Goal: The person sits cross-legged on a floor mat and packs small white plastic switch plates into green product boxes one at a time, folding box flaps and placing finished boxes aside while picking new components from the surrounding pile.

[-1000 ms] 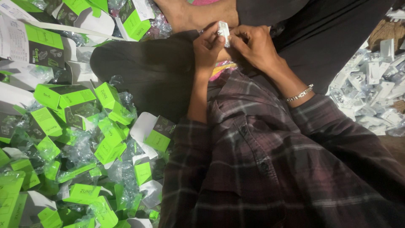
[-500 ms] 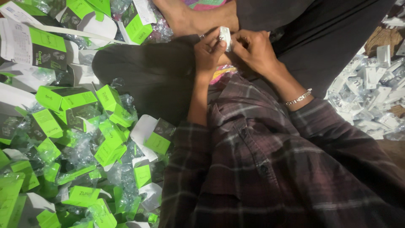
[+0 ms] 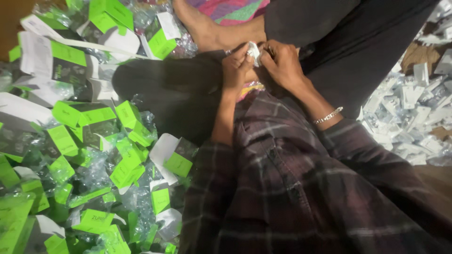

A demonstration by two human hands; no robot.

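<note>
Two hands on one small white piece [image 3: 254, 51], pinched between them above lap, near bare foot [image 3: 207, 29]. Likely risk: piece slipping from fingertip pinch, lost among green-and-white cartons [image 3: 94, 155] piled at left or white parts heap [image 3: 414, 117] at right; dim light, tiny piece worsening odds. Left hand [image 3: 237, 66]: fingers closed together on piece's left edge. Right hand [image 3: 281, 63]: fingers curled, clamped on right edge. Exact contact points too small to tell.

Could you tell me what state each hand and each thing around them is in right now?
left hand: pinching the small white item.
right hand: gripping the same item.
small white item: held between both hands.
green-and-white boxes: heaped loosely.
white parts: piled loosely.
bracelet: on right wrist.
</note>
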